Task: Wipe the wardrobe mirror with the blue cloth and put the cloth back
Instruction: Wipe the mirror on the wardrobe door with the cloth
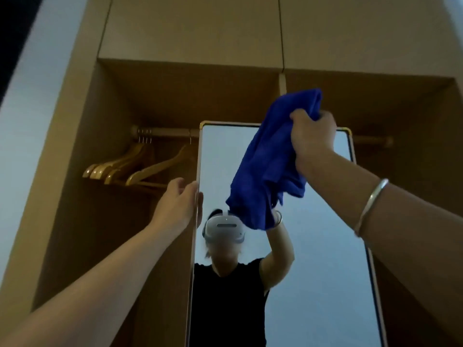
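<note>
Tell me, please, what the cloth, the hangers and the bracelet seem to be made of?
Blue cloth: soft, matte fabric, perhaps microfibre; it drapes in folds. Hangers: probably pale varnished wood, with a slight sheen and small metal hooks. Bracelet: silvery polished metal, judging by its bright highlight.

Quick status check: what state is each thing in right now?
Cloth: bunched, hanging from right hand, in front of the mirror's top.
Right hand: gripping cloth.
Left hand: on the mirror's left edge.
Mirror: upright.
Hangers: empty, on rail.
</note>
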Demonstrator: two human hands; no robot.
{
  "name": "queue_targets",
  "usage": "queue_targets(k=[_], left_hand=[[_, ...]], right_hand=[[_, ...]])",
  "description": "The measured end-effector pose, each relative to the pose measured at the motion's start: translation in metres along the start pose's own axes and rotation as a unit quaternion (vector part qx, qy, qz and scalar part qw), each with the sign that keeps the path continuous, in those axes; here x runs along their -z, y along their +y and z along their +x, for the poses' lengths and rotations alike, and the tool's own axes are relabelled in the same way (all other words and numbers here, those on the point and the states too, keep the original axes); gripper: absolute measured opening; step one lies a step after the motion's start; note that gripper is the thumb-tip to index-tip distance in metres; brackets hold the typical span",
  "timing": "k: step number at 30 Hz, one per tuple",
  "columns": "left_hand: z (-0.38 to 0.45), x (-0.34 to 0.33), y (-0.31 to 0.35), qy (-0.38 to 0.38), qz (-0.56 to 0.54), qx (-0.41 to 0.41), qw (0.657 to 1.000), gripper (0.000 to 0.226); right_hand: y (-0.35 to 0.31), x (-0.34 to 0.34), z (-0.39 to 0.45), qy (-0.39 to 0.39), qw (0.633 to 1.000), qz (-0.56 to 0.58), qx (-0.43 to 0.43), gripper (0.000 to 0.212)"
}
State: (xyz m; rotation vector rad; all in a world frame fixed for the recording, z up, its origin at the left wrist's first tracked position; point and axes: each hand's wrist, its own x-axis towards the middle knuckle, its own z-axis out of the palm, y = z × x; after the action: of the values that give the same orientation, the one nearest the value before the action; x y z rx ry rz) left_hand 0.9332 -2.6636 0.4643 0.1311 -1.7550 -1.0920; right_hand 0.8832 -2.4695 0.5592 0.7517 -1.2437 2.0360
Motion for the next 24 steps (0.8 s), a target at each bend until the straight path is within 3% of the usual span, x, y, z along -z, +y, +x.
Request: queue_targets(k=[3,4,6,8,11,15,18,24], left_hand=[[0.034,-0.016,0.016,0.048,-0.096,0.022,0.994,0.038],[0.042,-0.023,0.017,0.053,-0.110,0.020,0.992,0.045],[0.054,-0.039,0.013,0.062,-0.088,0.018,0.994,0.060],[0.054,-0.050,0.003,0.108,-0.055,0.025,0.992,0.053],[0.052,-0.057,-0.008,0.151,0.018,-0.011,0.988,0.046],[0.064,-0.061,-0.019,0.175,0.045,-0.042,0.983,0.042],[0.063,-0.064,-0.023,0.192,0.007,-0.058,0.980,0.048],[0.062,-0.065,-0.029,0.197,-0.017,-0.077,0.977,0.051]], right_hand=[[-0.027,-0.041,0.021,0.074,0.981,-0.085,0.158,0.035],[-0.032,-0.056,0.021,0.083,0.964,-0.125,0.220,0.037],[-0.028,-0.086,0.018,0.048,0.913,-0.197,0.353,0.040],[-0.008,-0.115,0.019,-0.043,0.850,-0.296,0.433,0.043],[0.029,-0.141,0.029,-0.214,0.787,-0.418,0.401,0.047],[0.039,-0.148,0.045,-0.262,0.747,-0.475,0.385,0.058],[0.030,-0.141,0.057,-0.278,0.765,-0.448,0.369,0.042],[0.036,-0.105,0.077,-0.240,0.776,-0.442,0.380,0.036]])
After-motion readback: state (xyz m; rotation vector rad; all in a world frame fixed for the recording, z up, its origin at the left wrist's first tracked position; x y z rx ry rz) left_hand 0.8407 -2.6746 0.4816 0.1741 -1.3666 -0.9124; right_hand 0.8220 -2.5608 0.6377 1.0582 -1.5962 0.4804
